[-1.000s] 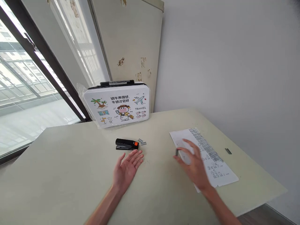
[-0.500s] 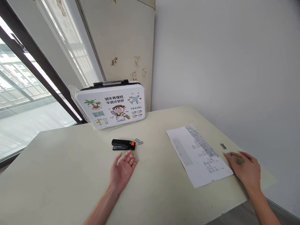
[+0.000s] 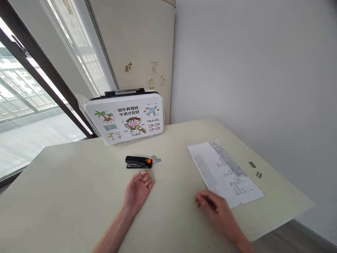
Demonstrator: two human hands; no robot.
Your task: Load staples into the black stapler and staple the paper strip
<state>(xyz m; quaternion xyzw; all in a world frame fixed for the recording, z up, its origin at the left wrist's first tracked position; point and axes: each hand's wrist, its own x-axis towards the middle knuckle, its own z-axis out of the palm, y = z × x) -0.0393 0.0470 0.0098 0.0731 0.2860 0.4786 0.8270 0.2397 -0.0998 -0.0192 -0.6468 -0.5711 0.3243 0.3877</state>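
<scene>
two hands on a pale table, stapler just past the left

nearest the camera, the right hand (image 3: 214, 209) hovers low over the table (image 3: 65, 196), blurred, fingers loosely curled and holding nothing, just beside the near corner of the printed sheet (image 3: 223, 172). the left hand (image 3: 137, 189) rests palm up and open on the tabletop, empty. just beyond its fingertips, not touching, lies the black stapler (image 3: 138, 162) with its orange end to the right; bare tabletop lies between hand and stapler. two short staple strips (image 3: 156, 158) lie just right of the stapler. two more staple strips (image 3: 255, 169) lie near the table's right edge, past the sheet. farther back, a white cartoon-printed case (image 3: 126, 119) stands upright against the wall by the window.
</scene>
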